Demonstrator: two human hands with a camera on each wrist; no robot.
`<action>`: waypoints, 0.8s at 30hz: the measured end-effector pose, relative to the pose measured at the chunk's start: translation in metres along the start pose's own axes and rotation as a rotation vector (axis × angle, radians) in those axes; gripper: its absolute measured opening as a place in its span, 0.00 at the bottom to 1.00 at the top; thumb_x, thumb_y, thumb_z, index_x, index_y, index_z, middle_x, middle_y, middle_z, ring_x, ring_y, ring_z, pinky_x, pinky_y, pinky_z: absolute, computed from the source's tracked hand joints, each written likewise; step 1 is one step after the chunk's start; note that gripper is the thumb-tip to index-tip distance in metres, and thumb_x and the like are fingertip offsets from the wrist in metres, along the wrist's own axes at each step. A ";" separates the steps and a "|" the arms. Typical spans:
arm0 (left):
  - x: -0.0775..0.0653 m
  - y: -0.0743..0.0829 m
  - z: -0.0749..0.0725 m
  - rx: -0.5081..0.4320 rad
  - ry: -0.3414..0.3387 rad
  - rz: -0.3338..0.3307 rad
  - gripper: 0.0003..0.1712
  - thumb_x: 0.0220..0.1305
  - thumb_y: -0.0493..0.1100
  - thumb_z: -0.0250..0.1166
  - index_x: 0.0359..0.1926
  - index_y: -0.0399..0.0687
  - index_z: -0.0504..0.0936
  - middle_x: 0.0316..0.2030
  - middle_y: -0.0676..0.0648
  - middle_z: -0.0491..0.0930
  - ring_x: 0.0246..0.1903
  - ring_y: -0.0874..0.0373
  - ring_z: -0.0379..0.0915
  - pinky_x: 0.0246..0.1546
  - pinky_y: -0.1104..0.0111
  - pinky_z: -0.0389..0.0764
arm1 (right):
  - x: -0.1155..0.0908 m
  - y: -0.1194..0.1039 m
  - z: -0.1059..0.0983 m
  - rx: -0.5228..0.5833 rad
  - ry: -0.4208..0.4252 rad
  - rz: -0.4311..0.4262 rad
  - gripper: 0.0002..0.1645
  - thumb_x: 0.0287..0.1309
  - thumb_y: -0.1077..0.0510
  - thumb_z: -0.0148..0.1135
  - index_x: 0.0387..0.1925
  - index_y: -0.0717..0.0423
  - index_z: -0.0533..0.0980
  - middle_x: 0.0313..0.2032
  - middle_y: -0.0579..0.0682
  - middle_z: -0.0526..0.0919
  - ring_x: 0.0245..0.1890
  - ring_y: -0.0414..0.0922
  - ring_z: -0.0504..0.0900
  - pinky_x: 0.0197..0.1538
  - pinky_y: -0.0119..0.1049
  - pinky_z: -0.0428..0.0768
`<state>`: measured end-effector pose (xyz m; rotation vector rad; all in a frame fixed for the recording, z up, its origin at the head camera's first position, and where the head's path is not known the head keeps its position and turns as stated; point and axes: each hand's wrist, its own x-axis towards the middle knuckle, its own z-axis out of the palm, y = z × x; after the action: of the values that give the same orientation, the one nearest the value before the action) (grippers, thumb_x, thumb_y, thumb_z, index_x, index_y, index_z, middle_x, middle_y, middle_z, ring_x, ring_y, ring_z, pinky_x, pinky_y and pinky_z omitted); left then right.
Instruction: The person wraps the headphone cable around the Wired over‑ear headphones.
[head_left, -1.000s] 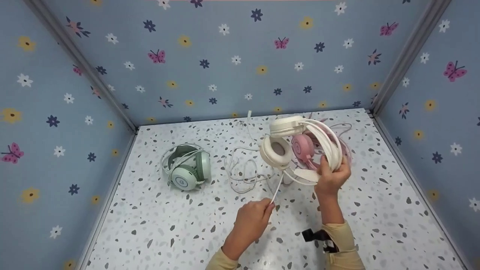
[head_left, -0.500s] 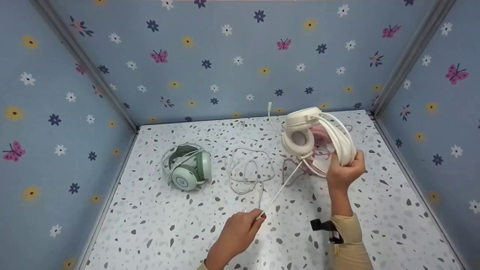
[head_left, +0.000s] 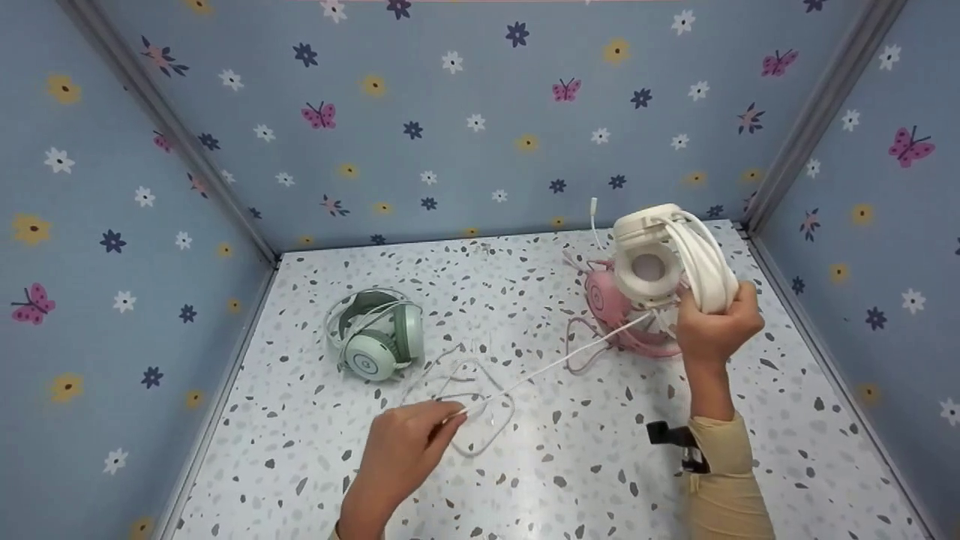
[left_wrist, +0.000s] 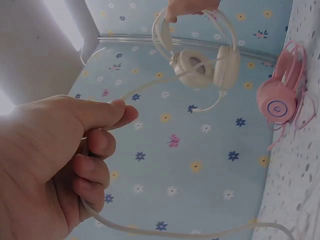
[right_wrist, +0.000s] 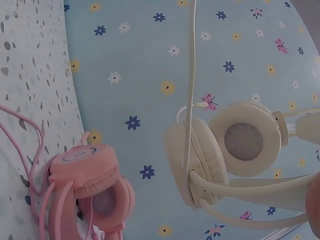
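Note:
My right hand (head_left: 718, 326) grips the headband of white over-ear headphones (head_left: 646, 274), which hang above the table. A thin microphone boom (head_left: 594, 212) sticks up from one ear cup. Between thumb and forefinger my left hand (head_left: 409, 446) pinches the white headphone cable (head_left: 555, 364), stretched taut from the ear cup. In the left wrist view the cable (left_wrist: 165, 234) also runs out below my curled fingers (left_wrist: 92, 167). Its slack loops lie near the left hand in the head view. Pink headphones (head_left: 606, 300) rest on the table behind and below the white pair, partly hidden by them.
Green headphones (head_left: 371, 337) sit on the left of the speckled white table (head_left: 300, 465). A pink cable (head_left: 574, 352) loops beside the pink pair. Blue flowered walls (head_left: 450, 150) close off the back and both sides. A black wrist mount (head_left: 675, 442) is on the right sleeve.
My right hand has carried the white headphones to the right. My left hand has moved left and slightly down, drawing out a longer stretch of cable; the slack loops have shifted toward it.

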<state>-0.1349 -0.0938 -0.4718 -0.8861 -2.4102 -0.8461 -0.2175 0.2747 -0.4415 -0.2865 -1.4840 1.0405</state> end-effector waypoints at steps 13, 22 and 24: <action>0.052 -0.007 -0.059 0.194 0.133 0.218 0.11 0.51 0.34 0.75 0.36 0.51 0.88 0.25 0.55 0.82 0.17 0.64 0.73 0.16 0.70 0.72 | 0.007 -0.009 -0.004 -0.029 -0.116 -0.047 0.14 0.30 0.75 0.64 0.18 0.67 0.66 0.15 0.42 0.67 0.18 0.34 0.64 0.25 0.25 0.62; 0.090 -0.022 -0.078 0.337 0.328 0.230 0.12 0.55 0.49 0.74 0.25 0.46 0.87 0.19 0.49 0.82 0.12 0.56 0.74 0.09 0.64 0.68 | 0.014 -0.018 -0.007 0.031 -0.422 -0.132 0.17 0.34 0.76 0.67 0.34 0.72 0.76 0.20 0.59 0.80 0.19 0.33 0.70 0.28 0.23 0.66; 0.101 -0.027 -0.079 0.320 0.355 0.237 0.16 0.55 0.53 0.73 0.22 0.45 0.85 0.16 0.48 0.80 0.10 0.56 0.70 0.08 0.64 0.65 | 0.016 -0.019 -0.008 0.043 -0.552 -0.146 0.21 0.35 0.77 0.65 0.39 0.70 0.78 0.21 0.60 0.81 0.18 0.35 0.70 0.27 0.24 0.67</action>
<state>-0.2104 -0.1208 -0.3673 -0.7983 -2.0091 -0.4643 -0.2064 0.2783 -0.4180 0.1556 -1.9368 1.0804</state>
